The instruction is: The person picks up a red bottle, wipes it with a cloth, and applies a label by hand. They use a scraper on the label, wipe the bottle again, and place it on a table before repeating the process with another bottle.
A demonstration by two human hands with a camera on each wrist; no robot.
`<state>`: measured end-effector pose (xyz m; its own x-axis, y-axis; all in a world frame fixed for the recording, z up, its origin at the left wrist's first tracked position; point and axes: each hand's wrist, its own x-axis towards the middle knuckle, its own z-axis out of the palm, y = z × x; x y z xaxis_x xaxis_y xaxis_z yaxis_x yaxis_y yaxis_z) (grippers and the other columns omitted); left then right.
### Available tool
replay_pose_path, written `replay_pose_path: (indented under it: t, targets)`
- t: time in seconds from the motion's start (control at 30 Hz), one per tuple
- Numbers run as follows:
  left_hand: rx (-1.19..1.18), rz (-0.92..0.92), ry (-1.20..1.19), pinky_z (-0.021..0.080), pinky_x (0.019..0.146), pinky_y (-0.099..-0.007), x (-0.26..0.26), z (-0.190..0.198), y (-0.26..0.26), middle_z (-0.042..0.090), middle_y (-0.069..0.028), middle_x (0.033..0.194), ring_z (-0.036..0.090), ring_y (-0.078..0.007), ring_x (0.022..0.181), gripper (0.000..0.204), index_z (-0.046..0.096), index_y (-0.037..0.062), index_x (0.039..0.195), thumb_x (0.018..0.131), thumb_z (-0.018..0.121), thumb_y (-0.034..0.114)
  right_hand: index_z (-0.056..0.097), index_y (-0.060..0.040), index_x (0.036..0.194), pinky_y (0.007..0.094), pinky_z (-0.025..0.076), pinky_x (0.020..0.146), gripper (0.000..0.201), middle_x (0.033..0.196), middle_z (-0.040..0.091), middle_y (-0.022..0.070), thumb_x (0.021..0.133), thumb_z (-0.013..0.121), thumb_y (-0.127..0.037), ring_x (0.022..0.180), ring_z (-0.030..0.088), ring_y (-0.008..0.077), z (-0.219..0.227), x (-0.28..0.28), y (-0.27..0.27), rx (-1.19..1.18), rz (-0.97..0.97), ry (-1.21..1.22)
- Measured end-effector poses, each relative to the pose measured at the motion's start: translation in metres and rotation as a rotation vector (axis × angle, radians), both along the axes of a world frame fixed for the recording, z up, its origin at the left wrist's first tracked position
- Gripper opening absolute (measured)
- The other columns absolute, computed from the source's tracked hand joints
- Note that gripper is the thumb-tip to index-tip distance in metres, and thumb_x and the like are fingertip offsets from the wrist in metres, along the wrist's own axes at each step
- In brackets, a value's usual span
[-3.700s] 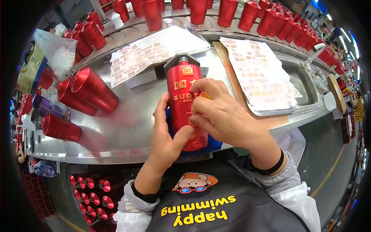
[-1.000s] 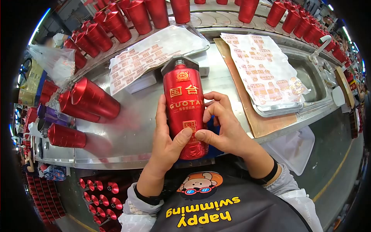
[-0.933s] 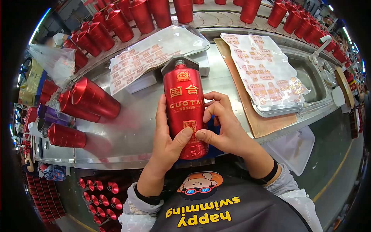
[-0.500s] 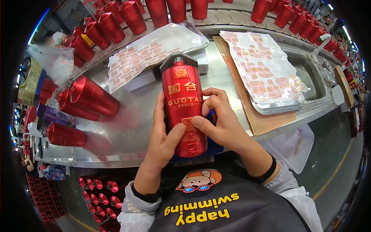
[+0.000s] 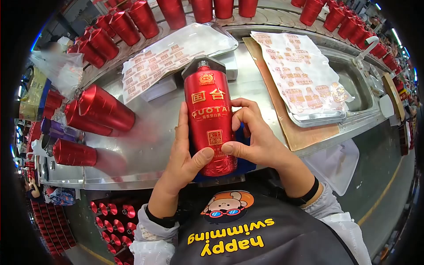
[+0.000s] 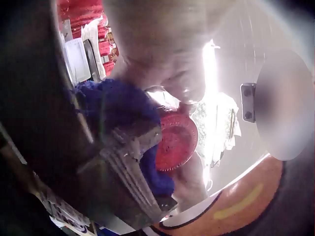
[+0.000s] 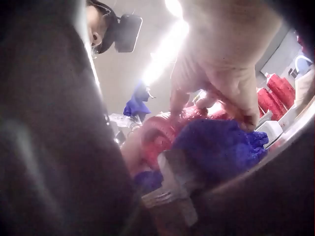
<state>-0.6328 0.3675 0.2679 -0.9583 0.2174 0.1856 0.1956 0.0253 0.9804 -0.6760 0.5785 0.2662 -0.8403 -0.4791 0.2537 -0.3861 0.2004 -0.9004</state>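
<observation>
A red bottle [image 5: 207,101] with gold lettering lies with its neck away from me, in front of a dark angular holder [image 5: 192,68]. My left hand [image 5: 183,148] grips its left side, fingers along the edge and thumb on the lower front. From the right, my right hand [image 5: 258,134] holds it with bent fingers at the side and thumb below the square gold mark. Blue cloth [image 7: 216,142] shows beneath the bottle in the right wrist view. The left wrist view shows its round base [image 6: 177,142].
Printed decal sheets lie at the back left [image 5: 168,57] and on a right-hand tray [image 5: 304,79] beside a sink [image 5: 353,88]. Red bottles lie on the left [image 5: 106,108]; many stand on the conveyor [image 5: 265,24]. A white bin [image 5: 338,165] stands below the table's right edge.
My right hand has gone from the bottle's front lettering to its right side. Both thumbs have slid slightly below the square gold mark. Bottles on the conveyor have moved right.
</observation>
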Motion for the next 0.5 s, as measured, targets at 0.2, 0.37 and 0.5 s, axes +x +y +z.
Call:
replay_pose_path:
  t: [0.2,0.37,0.5]
  targets:
    - [-0.008,-0.007,0.021,0.033,0.108,-0.0369,-0.001,-0.004,-0.001,0.034,-0.0204,0.146,0.041,-0.0271,0.131,0.104,-0.002,-0.0007,0.152,0.088,0.067,0.042,0.051,-0.0039,0.114,0.0328,0.045,0.089,0.046,0.138,0.040,0.0242,0.081,0.075,-0.024,0.113,0.052,0.0248,0.004,0.004,0.007,-0.061,-0.118,0.058]
    - [-0.040,-0.003,0.008,0.032,0.109,-0.0374,0.000,0.003,0.001,0.032,-0.0204,0.147,0.040,-0.0272,0.132,0.103,-0.003,-0.0005,0.152,0.088,0.066,0.040,0.048,0.0026,0.127,0.0297,0.052,0.086,0.033,0.118,0.064,0.0141,0.095,0.054,0.001,0.105,0.064,0.0198,0.044,0.023,0.000,-0.251,-0.159,0.192]
    - [-0.035,-0.029,0.012,0.030,0.110,-0.0374,0.000,-0.002,-0.001,0.028,-0.0215,0.150,0.034,-0.0269,0.135,0.103,-0.005,0.0009,0.153,0.088,0.065,0.039,0.056,-0.0003,0.109,0.0322,0.053,0.074,0.024,0.094,0.068,0.0148,0.090,0.061,-0.013,0.084,0.067,0.0170,0.027,0.018,-0.002,-0.091,-0.282,-0.147]
